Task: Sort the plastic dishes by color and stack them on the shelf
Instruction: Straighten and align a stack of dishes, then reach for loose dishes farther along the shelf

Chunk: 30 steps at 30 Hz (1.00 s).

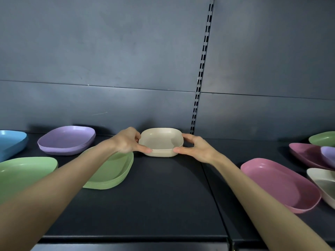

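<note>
- A stack of beige square dishes [159,142] stands at the back edge of the shelf [163,196], about midway along it.
- The left hand [127,140] grips the stack's left side, thumb on the front wall and fingers curled over the rear rim.
- The right hand [197,149] grips the right side in the same way.
- Toward the left end lie purple plates [67,140], blue plates [10,142] and 2 lots of green plates [112,169].
- A pink plate [279,182] lies toward the right end.
</note>
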Each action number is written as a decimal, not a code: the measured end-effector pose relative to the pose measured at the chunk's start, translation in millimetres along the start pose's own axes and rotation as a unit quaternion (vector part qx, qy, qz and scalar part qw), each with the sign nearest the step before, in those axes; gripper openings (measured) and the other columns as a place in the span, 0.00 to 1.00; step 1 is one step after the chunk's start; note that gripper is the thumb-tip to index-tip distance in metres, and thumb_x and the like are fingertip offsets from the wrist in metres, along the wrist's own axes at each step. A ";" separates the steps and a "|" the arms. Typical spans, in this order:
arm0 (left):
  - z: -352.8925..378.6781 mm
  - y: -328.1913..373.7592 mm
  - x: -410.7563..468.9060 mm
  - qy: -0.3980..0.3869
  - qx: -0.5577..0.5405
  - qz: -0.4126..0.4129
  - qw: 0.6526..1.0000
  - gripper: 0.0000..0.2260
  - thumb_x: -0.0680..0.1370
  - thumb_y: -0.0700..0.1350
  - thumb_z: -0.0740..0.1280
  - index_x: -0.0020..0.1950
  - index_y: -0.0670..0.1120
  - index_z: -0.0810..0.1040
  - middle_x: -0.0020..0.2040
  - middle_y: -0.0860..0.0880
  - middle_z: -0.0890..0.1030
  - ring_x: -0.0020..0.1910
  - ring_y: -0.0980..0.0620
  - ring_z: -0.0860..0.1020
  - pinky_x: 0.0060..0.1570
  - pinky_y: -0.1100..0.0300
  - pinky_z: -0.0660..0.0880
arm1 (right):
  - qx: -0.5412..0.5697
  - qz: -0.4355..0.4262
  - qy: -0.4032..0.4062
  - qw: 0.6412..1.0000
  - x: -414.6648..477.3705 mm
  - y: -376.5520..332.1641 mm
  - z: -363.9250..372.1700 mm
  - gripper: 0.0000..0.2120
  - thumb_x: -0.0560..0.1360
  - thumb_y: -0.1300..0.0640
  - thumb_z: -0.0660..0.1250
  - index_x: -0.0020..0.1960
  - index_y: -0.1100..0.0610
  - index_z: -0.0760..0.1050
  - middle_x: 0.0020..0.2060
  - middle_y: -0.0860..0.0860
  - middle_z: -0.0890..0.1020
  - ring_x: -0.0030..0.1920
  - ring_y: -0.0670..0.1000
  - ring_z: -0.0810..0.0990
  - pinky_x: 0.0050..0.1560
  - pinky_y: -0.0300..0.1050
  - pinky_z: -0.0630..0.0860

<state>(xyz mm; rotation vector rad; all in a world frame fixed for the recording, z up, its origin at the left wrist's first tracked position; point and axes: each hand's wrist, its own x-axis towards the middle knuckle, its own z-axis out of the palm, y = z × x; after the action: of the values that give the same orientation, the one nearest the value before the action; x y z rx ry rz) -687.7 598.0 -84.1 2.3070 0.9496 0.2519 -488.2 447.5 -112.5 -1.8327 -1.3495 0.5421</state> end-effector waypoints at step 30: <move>147.0 165.5 -100.1 0.053 0.063 0.165 0.983 0.28 0.72 0.55 0.72 0.69 0.47 0.70 0.65 0.47 0.74 0.65 0.52 0.72 0.64 0.59 0.68 | -0.367 0.005 0.023 0.930 -156.6 27.5 -171.2 0.23 0.75 0.53 0.68 0.68 0.58 0.70 0.68 0.55 0.72 0.69 0.55 0.68 0.67 0.47 0.64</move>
<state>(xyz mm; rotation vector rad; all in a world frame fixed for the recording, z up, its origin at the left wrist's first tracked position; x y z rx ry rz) -608.3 368.6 -92.5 2.5867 0.6416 0.4667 -402.1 240.2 -47.5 -2.4145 -1.6465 -0.0330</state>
